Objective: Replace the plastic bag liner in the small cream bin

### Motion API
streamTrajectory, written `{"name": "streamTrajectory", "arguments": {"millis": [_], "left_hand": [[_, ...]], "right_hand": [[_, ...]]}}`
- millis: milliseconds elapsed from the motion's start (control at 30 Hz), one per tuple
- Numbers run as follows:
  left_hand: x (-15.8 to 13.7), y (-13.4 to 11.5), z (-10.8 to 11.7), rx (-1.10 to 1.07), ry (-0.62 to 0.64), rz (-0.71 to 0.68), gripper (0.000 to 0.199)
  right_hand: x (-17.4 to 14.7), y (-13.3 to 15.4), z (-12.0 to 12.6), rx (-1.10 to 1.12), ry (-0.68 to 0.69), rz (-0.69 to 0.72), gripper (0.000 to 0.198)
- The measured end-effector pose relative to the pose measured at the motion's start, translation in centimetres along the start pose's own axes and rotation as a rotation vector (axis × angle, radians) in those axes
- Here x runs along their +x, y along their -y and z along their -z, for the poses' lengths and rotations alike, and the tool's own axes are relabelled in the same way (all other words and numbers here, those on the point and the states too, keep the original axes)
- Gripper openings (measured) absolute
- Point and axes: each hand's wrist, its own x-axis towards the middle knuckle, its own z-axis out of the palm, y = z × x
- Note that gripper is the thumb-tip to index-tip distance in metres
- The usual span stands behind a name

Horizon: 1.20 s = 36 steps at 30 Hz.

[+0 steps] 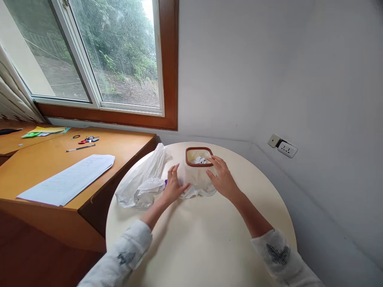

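A small bin with a brown rounded rim (187, 156) stands upright on the round table, with white crumpled paper (200, 160) inside. A thin translucent plastic bag (200, 183) hangs around its outside, its loose edge spread at the base. To the left of the bin is my left hand (174, 185), thumb and fingers apart, with the thumb by the bag. My right hand (222, 177) is at the right side of the rim, fingers spread; whether the fingertips touch it I cannot tell. Something purple (165, 182) shows partly behind my left hand.
A crumpled white plastic bag (143, 189) lies on the left of the cream round table (197, 239). The wooden desk (128, 139) beside it holds papers (70, 179), a pen (80, 148) and keys (89, 139). Behind are a wall and a wall socket (287, 149).
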Motion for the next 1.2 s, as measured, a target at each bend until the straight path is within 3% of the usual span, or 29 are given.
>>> {"name": "streamTrajectory", "arguments": {"millis": [100,200,300,400,567,700,800,867,967,1033,1200], "left_hand": [[-4.3,-0.7,3.7,0.126,0.127,-0.096,0.069],[-8.6,-1.0,6.2,0.190,0.446,-0.233,0.069],[-10.5,-0.9,7.0,0.190,0.593,-0.246,0.066],[-10.4,-0.5,6.8,0.198,0.670,-0.224,0.065],[-10.2,0.1,6.5,0.198,0.725,-0.220,0.064],[-8.5,-0.3,7.0,0.190,0.586,-0.158,0.052],[-4.7,-1.4,7.2,0.159,0.366,-0.004,0.048],[-1.3,-1.9,6.8,0.089,0.279,0.059,0.061],[3.5,-2.2,5.1,-0.052,0.276,0.097,0.092],[5.9,-2.2,3.8,-0.187,0.319,0.145,0.102],[8.0,-2.4,1.8,-0.487,0.365,0.134,0.113]], "right_hand": [[-5.1,-1.2,1.5,-0.098,0.084,0.000,0.043],[-11.1,-2.4,1.8,-0.189,0.410,-0.001,0.055],[-15.1,-2.8,1.3,-0.197,0.647,-0.058,0.060],[-16.4,-2.6,0.5,-0.196,0.715,-0.099,0.057],[-16.6,-2.7,0.0,-0.191,0.680,-0.096,0.055],[-13.9,-3.3,0.9,-0.152,0.540,-0.062,0.042],[-8.7,-2.6,2.2,-0.150,0.248,-0.037,0.037],[-4.6,-1.7,2.9,-0.134,0.122,-0.024,0.039],[0.6,-0.5,2.8,-0.134,0.151,-0.006,0.043],[2.8,-0.2,2.2,-0.104,0.212,0.000,0.032],[4.7,-0.8,1.0,0.063,0.235,0.032,0.014]]}}
